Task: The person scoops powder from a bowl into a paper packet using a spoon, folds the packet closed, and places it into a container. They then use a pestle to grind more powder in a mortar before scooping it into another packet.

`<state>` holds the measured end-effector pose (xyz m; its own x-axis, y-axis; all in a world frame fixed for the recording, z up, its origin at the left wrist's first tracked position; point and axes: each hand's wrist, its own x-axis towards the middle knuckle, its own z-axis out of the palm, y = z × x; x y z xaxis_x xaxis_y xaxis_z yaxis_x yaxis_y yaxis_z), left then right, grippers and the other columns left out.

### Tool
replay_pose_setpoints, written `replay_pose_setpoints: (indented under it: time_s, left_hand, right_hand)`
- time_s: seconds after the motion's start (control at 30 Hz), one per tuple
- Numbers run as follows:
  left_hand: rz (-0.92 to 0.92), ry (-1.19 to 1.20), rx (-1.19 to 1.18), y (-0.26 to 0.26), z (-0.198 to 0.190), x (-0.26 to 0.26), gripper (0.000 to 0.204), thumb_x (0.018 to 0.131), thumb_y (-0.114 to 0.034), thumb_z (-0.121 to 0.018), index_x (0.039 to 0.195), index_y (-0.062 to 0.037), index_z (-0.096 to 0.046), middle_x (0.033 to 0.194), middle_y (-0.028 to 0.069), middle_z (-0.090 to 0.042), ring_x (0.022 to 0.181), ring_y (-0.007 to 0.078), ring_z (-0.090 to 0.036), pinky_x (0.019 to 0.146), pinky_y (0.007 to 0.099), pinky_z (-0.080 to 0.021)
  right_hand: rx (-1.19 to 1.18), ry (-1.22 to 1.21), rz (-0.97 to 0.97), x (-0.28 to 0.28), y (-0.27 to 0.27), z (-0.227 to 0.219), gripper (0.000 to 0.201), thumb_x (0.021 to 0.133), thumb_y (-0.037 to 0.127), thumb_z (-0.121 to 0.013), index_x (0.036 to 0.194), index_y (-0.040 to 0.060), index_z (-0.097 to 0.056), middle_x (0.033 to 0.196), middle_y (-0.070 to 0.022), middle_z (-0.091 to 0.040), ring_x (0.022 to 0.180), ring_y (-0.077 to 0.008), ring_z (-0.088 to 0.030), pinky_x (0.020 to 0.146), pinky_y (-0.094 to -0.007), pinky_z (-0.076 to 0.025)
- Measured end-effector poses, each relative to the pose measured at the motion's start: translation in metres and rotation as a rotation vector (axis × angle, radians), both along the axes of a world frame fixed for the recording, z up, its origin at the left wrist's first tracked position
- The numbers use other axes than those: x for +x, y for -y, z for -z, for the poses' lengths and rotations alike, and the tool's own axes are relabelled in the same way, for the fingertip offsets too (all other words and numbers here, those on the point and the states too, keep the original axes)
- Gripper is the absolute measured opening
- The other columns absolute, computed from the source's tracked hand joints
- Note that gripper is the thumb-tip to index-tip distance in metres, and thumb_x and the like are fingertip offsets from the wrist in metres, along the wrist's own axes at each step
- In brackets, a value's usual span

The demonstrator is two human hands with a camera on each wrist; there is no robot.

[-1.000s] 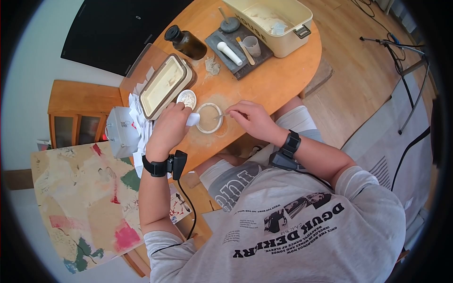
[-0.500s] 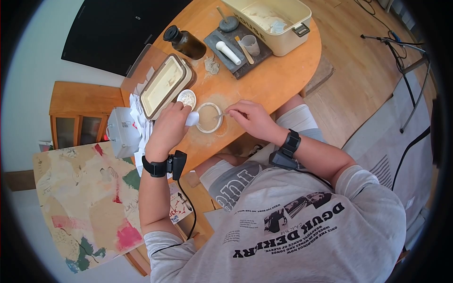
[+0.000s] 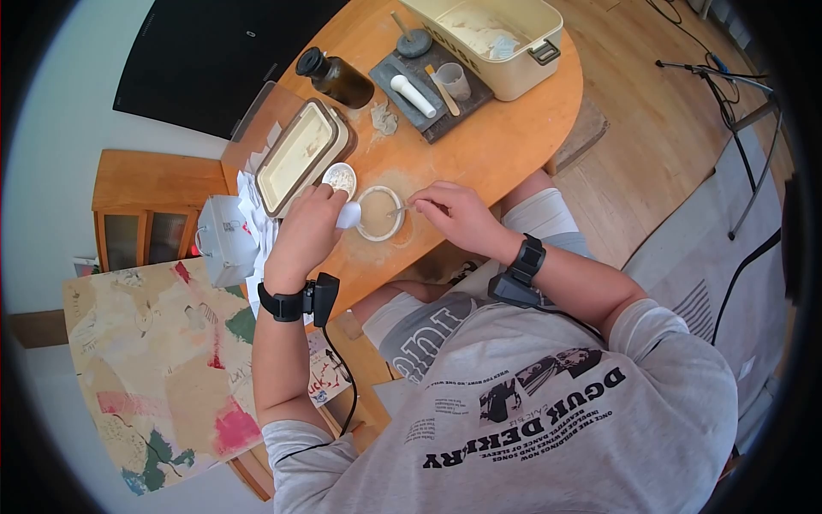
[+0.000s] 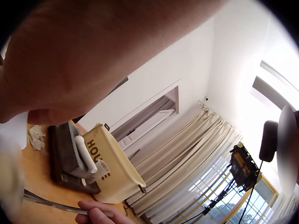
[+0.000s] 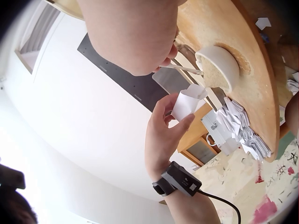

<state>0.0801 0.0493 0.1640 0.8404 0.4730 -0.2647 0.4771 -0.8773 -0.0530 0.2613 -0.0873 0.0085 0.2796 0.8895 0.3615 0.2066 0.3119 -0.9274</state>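
Note:
A white bowl [image 5: 228, 63] of fine beige powder [image 3: 377, 211] stands on the wooden table. My right hand [image 3: 462, 221] pinches the end of a thin metal tool [image 4: 56, 204], whose far tip reaches into the powder; its exact kind cannot be made out. To the left of the bowl, my left hand [image 3: 306, 231] holds a folded white paper packet [image 5: 186, 103] between thumb and fingers, close beside the rim. In the right wrist view the packet's mouth gapes toward the bowl. Just beyond the left fingers is a small white cup [image 3: 341, 178] with pale bits inside.
Behind the hands lie a cream tray [image 3: 278, 182], a dark bottle [image 3: 342, 83] and a crumpled rag [image 3: 384, 120]. Farther back, a dark board [image 3: 454, 127] carries a white pestle-like piece [image 3: 413, 96], a brush and a cup. A large cream bin [image 3: 514, 81] and folded papers [image 5: 240, 128] flank them.
The head view has shifted slightly. Both hands, the paper packet and the metal tool keep nearly the same place at the bowl.

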Motion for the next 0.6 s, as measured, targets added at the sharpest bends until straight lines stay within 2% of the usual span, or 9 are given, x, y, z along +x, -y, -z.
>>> replay_pose_setpoints:
  time_s: [0.07, 0.13, 0.33, 0.6]
  left_hand:
    - [0.015, 0.015, 0.005, 0.0006, -0.0004, 0.0001, 0.041, 0.069, 0.003, -0.073, 0.108, -0.0012, -0.064, 0.104, 0.0148, -0.062, 0.102, 0.0346, -0.057, 0.091, 0.0419, -0.049]
    - [0.032, 0.029, 0.009, 0.0008, -0.0005, 0.0004, 0.037, 0.069, 0.004, -0.072, 0.105, -0.0013, -0.063, 0.104, 0.0148, -0.063, 0.1, 0.0347, -0.057, 0.089, 0.0429, -0.049]
    - [0.01, -0.008, 0.03, -0.0001, 0.0006, 0.0006, 0.042, 0.068, 0.005, -0.072, 0.109, -0.0014, -0.065, 0.104, 0.014, -0.062, 0.103, 0.0345, -0.056, 0.091, 0.0414, -0.048]
    - [0.027, -0.034, 0.092, 0.0032, -0.001, 0.001, 0.037, 0.07, 0.0, -0.072, 0.106, -0.0052, -0.064, 0.105, 0.0119, -0.062, 0.103, 0.0321, -0.058, 0.09, 0.0431, -0.047]
  right_hand:
    - [-0.013, 0.003, -0.004, 0.0011, 0.0012, -0.0029, 0.014, 0.097, 0.011, -0.06, 0.103, 0.0025, -0.07, 0.085, -0.0124, -0.063, 0.073, -0.0246, -0.06, 0.067, -0.034, -0.048]
    - [-0.063, 0.002, -0.007, 0.0018, 0.0023, -0.0055, 0.017, 0.097, 0.015, -0.061, 0.102, 0.0027, -0.07, 0.09, -0.015, -0.066, 0.082, -0.0319, -0.064, 0.073, -0.0379, -0.051]
    - [-0.054, -0.003, -0.005, 0.0014, 0.0026, -0.0054, 0.017, 0.097, 0.015, -0.061, 0.102, 0.0031, -0.07, 0.09, -0.015, -0.067, 0.082, -0.0321, -0.064, 0.073, -0.0381, -0.051]
    - [-0.058, -0.007, -0.012, 0.0016, 0.0035, -0.0053, 0.017, 0.097, 0.016, -0.061, 0.103, 0.0031, -0.071, 0.09, -0.015, -0.067, 0.082, -0.032, -0.064, 0.073, -0.0383, -0.051]
